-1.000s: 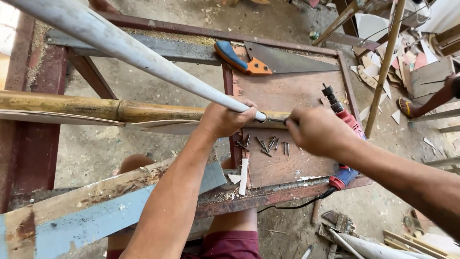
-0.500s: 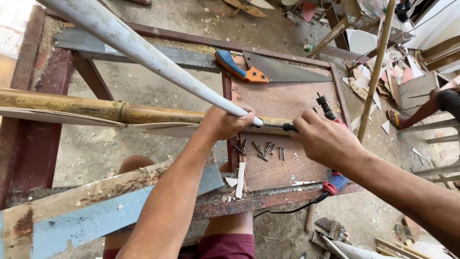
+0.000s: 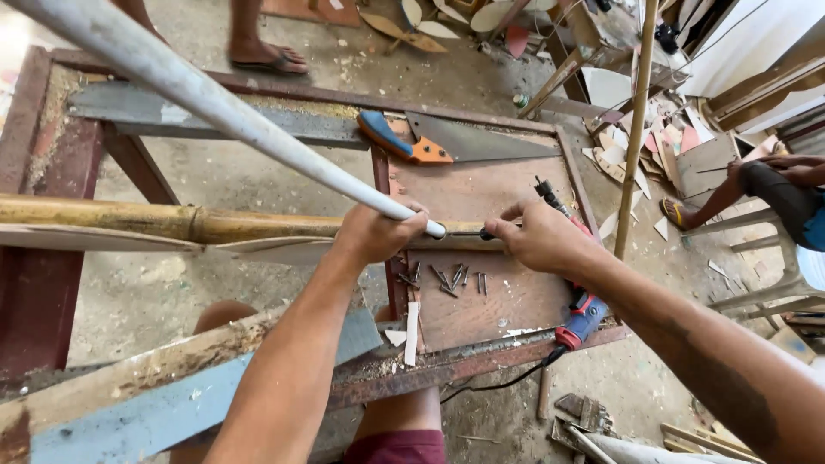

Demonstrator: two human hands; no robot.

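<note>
Bamboo pole (image 3: 172, 225) lies lengthwise across the rusty metal workbench frame (image 3: 34, 283), running from the left edge of view toward the middle, where its end meets both hands. Nearest the camera, a blue-painted plank (image 3: 172, 404) lies along the front rail of the frame. Above it, the left hand (image 3: 376, 234) is closed in a firm grip over the end of the bamboo pole, with the tip of a pale grey pipe (image 3: 206, 103) passing just by its knuckles. The right hand (image 3: 541, 239) sits just beside it, thumb and fingers pinching a thin dark screw (image 3: 468, 234) that points at the bamboo's end. Below the hands, a few loose screws (image 3: 455, 277) are scattered on the brown board (image 3: 498, 301) of the bench. A red and blue power drill (image 3: 577, 296) lies on that board under the right forearm, its cord hanging off the front rail. Farther back, a handsaw (image 3: 464, 146) with an orange and blue handle rests at the board's far edge. Beyond the bench, a sandalled foot (image 3: 266, 56) of another person stands on the dusty floor, and a seated person (image 3: 773, 185) shows at the right.
</note>
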